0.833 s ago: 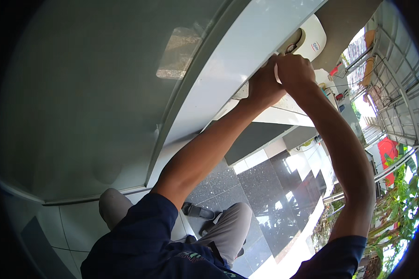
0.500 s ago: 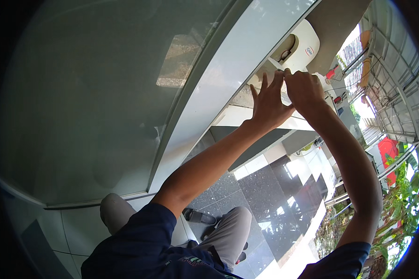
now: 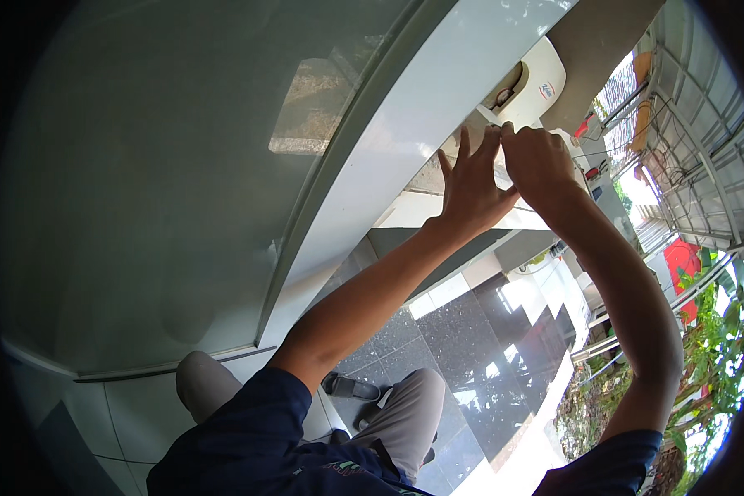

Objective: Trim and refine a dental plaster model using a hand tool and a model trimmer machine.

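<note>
Both arms reach up and forward, with my hands together in front of a pale surface. My left hand (image 3: 474,178) has its fingers apart, the thumb stretched toward my right wrist. Its longer fingertips meet those of the other hand. My right hand (image 3: 540,161) is closed, fingers curled down and pressed together at the tips; anything pinched there is hidden. Just beyond the fingertips is a white rounded plastic housing (image 3: 546,70) with a dark opening. To the left runs a broad white frame (image 3: 372,157) along a large grey glassy panel (image 3: 165,190).
Below are dark glossy floor tiles (image 3: 471,347) and a black sandal (image 3: 351,387) beside my legs. A red sheet (image 3: 682,269), green plants (image 3: 711,355) and a metal roof frame (image 3: 707,116) stand at the right. A grey ledge side (image 3: 438,248) lies under my hands.
The view has shifted slightly, and the surroundings sit a little differently in it. Both hands keep nearly the same pose, fingertips together.
</note>
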Tool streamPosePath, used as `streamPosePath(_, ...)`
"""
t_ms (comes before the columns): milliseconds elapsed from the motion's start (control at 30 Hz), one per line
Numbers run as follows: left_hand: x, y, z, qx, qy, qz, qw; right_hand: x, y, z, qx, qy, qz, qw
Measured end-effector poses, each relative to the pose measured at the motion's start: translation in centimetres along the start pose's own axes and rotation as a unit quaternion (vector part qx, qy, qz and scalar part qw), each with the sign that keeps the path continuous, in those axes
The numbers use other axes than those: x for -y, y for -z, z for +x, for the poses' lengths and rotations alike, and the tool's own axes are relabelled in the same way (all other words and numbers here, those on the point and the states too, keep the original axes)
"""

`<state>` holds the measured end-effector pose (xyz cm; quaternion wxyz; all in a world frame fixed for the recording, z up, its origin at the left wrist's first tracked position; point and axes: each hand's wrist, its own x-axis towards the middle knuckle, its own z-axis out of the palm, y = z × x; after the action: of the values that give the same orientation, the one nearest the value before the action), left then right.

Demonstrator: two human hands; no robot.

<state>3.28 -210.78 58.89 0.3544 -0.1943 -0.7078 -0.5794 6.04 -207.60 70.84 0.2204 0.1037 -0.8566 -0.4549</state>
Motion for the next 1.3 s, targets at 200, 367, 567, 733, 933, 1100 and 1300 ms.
streamPosePath(200,1.9,0.7,2.5,-0.129,-0.03,-0.061,0.989,1.5,0.2,4.3,-0.019,0.008,0.074,0.997)
streamPosePath(367,1.8,0.0,-0.1,-0.04,0.021,0.013,0.999,0.9,-0.7,3.4,-0.05,0.047,0.042,0.997)
streamPosePath(567,1.9,0.0,-0.2,-0.019,-0.025,-0.055,0.998,0.8,-0.2,4.4,-0.039,0.042,0.013,0.998)
streamPosePath(733,3.7,-0.8,-2.0,0.016,0.018,0.039,0.999,-0.4,-0.7,4.1,-0.107,0.083,0.013,0.991)
streamPosePath(933,4.4,-1.1,-3.0,0.019,-0.023,0.056,0.998,-0.3,-0.1,4.2,-0.083,0.043,0.022,0.995)
streamPosePath(1100,4.6,-0.4,-2.8,0.038,-0.032,0.069,0.996,-0.6,-0.3,2.6,-0.107,0.078,0.001,0.991)
streamPosePath(1300,5.3,-0.3,-3.1,0.026,-0.076,0.065,0.995,-0.7,-0.4,5.7,-0.097,0.075,0.047,0.991)
